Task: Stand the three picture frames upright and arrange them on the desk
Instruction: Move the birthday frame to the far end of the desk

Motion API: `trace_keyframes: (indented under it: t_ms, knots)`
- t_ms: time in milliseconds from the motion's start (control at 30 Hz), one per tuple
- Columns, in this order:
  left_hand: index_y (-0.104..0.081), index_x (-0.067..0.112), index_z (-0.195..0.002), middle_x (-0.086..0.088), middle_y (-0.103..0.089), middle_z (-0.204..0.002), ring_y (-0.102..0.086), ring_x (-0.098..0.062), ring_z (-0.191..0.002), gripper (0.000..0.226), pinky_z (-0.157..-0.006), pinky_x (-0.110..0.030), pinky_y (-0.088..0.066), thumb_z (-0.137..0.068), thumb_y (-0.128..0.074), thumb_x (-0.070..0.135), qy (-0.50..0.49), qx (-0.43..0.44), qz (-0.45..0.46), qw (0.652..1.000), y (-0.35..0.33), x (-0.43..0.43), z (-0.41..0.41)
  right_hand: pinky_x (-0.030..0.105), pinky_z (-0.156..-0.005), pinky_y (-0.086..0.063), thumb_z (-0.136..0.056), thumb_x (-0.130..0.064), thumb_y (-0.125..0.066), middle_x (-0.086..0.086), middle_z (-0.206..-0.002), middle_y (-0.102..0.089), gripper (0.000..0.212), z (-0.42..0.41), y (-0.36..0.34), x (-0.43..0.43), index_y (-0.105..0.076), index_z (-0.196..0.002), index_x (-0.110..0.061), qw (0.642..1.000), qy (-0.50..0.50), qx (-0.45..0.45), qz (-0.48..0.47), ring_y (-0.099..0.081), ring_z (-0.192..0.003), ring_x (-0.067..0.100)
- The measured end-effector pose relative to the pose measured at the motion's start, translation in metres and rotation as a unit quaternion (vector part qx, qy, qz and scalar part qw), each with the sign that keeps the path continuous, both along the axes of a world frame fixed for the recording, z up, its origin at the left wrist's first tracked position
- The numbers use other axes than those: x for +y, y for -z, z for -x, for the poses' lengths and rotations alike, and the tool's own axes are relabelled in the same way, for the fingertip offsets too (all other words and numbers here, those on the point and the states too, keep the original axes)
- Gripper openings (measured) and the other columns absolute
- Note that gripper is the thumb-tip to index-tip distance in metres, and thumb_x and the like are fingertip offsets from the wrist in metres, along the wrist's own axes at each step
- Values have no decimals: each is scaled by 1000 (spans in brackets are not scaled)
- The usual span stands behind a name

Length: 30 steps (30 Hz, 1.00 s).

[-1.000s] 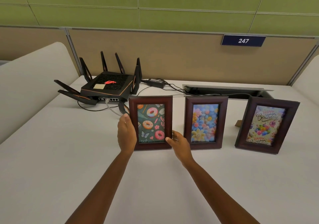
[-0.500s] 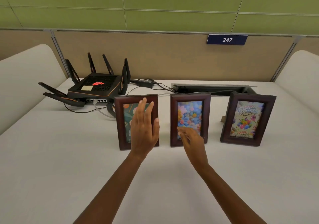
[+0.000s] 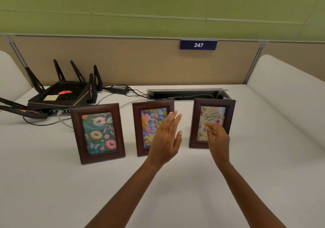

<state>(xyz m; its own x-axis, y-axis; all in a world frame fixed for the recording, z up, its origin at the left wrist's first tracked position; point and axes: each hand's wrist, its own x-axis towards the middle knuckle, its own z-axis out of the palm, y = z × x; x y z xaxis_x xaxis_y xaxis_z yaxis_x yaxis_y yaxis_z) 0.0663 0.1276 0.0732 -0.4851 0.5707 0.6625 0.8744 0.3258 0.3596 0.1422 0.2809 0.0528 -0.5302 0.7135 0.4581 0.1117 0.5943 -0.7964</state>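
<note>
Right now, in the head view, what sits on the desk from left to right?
Router → doughnut frame → flower frame → left hand → birthday frame → right hand.

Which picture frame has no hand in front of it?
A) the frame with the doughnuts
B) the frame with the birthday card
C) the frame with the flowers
A: the doughnut frame stands fully in view, while the left hand overlaps the flower frame and the right hand overlaps the birthday frame.
</note>
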Motion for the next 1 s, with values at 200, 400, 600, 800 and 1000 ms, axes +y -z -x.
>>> trace_keyframes:
  t_ms: [200, 400, 600, 800, 1000]
  knots:
    - [-8, 10, -146, -7, -11, -157, -9, -13, -145, 60, -111, -19, -11, -96, -38, 27, 32, -155, 37, 987, 21, 67, -18, 33, -84, -47, -91, -9, -48, 22, -124, -52, 28, -23, 8, 60, -52, -119, -2, 995, 69, 6, 65, -54, -113, 31]
    - [6, 9, -146, -7, 2, -158, -2, -19, -146, 67, -116, -26, -11, -97, -37, 26, -28, -372, 33, 927, 40, 111, -23, 39, -98, -42, -88, -15, -55, 19, -135, -47, 48, -28, 23, 98, -39, -132, -5, 982, 26, -86, 168, -47, -122, 31]
    - [-13, 3, -145, -16, -29, -151, -32, -29, -137, 55, -110, -36, -32, -98, -36, 20, -73, -490, -17, 868, 53, 123, -19, 36, -90, -47, -87, -19, -58, 17, -132, -52, 51, -17, 32, 117, -38, -132, -7, 943, -94, -147, 283, -55, -112, 28]
    - [-42, -8, -123, -26, -57, -123, -55, -38, -112, 35, -90, -41, -46, -98, -35, 16, -148, -444, -14, 883, 64, 128, -14, 41, -91, -50, -85, -11, -58, 15, -123, -60, 35, -4, 33, 128, -52, -120, -9, 868, -214, -129, 428, -60, -104, 28]
    - [-47, -4, -121, -23, -59, -120, -56, -34, -110, 32, -89, -42, -49, -97, -38, 16, -151, -437, -44, 886, 64, 143, -16, 34, -77, -56, -78, 6, -53, 5, -100, -67, 30, -3, 31, 148, -60, -94, -18, 838, -256, -112, 468, -64, -93, 22]
